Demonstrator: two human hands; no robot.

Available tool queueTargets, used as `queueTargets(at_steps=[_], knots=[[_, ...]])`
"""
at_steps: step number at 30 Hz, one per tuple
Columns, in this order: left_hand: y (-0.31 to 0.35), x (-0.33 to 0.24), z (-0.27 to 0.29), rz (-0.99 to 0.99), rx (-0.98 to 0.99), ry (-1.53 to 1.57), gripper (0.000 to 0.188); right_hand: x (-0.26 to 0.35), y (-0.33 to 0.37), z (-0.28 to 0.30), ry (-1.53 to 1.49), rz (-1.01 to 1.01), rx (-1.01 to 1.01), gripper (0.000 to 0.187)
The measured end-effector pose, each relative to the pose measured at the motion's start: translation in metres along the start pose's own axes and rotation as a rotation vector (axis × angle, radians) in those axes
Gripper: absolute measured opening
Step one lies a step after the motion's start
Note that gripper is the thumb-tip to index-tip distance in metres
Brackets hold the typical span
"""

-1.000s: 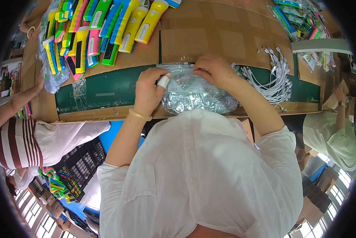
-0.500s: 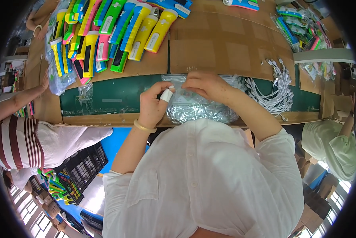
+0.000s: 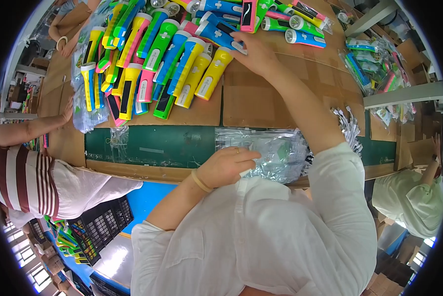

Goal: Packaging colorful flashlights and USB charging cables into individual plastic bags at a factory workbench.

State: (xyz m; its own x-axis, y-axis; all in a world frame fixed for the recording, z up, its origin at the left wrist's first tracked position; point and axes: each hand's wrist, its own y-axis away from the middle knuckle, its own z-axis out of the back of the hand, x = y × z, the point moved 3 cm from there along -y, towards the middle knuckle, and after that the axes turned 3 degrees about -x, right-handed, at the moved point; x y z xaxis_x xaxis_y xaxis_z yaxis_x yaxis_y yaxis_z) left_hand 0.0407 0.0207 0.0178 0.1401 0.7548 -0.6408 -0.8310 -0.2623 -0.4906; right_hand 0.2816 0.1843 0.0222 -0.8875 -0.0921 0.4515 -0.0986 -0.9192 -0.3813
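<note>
My right hand (image 3: 255, 53) reaches far across the table, its thumb and fingers closed around the near end of a blue flashlight (image 3: 216, 33). That flashlight lies at the right side of a big pile of yellow, blue, green and pink flashlights (image 3: 164, 59). Close to my body, my left hand (image 3: 226, 166) is over a stack of clear plastic bags (image 3: 280, 153). Its fingers are bent together and point right, with a white wrap on one digit; whatever is between them is hidden.
White cables (image 3: 348, 129) lie bundled right of the bags, partly behind my right arm. More flashlights (image 3: 305, 39) and bagged items (image 3: 379, 64) lie at the far right. Co-workers stand on both sides; one's hand (image 3: 67, 109) rests by the pile. A metal bar (image 3: 404, 93) crosses at right.
My right hand has left the plastic bags and moved forward to the blue flashlight. My left hand has shifted right over the bags. The view has tilted up, showing more of the far table.
</note>
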Motion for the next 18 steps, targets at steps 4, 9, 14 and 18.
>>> queueTargets(at_steps=[4, 9, 14, 18], knots=[[-0.004, -0.005, -0.006, -0.03, 0.007, 0.031, 0.028, 0.011, -0.046, -0.034, 0.271, -0.064, 0.082, 0.074], [0.0, -0.003, -0.006, 0.043, 0.001, 0.046, 0.034, 0.008, -0.051, -0.027, 0.276, -0.12, 0.088, 0.066], [0.006, 0.01, 0.002, 0.189, -0.154, 0.163, 0.009, -0.018, -0.008, 0.057, -0.505, -0.511, 0.232, 0.089], [0.01, 0.012, 0.002, 0.206, -0.192, 0.179, 0.011, 0.025, 0.089, 0.09, -0.795, -0.32, 0.146, 0.036]])
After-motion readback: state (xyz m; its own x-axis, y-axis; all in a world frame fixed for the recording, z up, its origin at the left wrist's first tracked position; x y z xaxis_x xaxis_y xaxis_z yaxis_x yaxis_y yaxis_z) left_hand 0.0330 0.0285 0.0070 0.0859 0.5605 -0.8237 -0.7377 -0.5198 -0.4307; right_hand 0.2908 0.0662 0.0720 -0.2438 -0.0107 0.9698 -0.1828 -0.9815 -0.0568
